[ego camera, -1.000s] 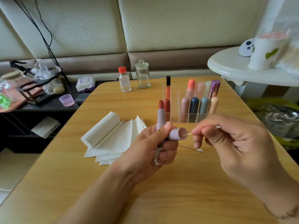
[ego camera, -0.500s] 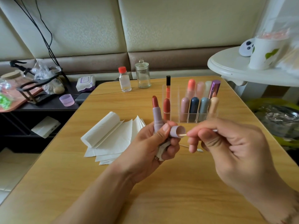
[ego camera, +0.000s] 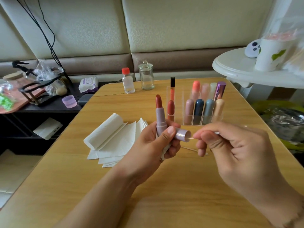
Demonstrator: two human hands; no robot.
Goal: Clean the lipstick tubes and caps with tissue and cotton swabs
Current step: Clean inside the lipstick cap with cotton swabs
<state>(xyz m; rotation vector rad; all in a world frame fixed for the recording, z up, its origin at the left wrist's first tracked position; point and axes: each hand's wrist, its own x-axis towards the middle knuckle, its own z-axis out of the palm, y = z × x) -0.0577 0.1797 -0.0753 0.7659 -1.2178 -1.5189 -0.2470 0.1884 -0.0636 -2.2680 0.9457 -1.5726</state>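
My left hand grips a lilac lipstick tube upright, its red-brown bullet exposed, together with the lilac cap, which lies sideways under my thumb with its open end to the right. A scrap of tissue pokes out under my fingers. My right hand pinches a cotton swab whose tip sits at the cap's mouth. A second swab lies on the table behind my hands.
A stack of folded tissues lies to the left on the wooden table. A clear organiser with several lipsticks stands behind my hands. A small bottle and glass jar stand at the far edge. A white side table is at right.
My left hand has tilted the lipstick tube leftward and more upright and turned the cap. My right hand keeps the swab at the cap's mouth, shifted slightly.
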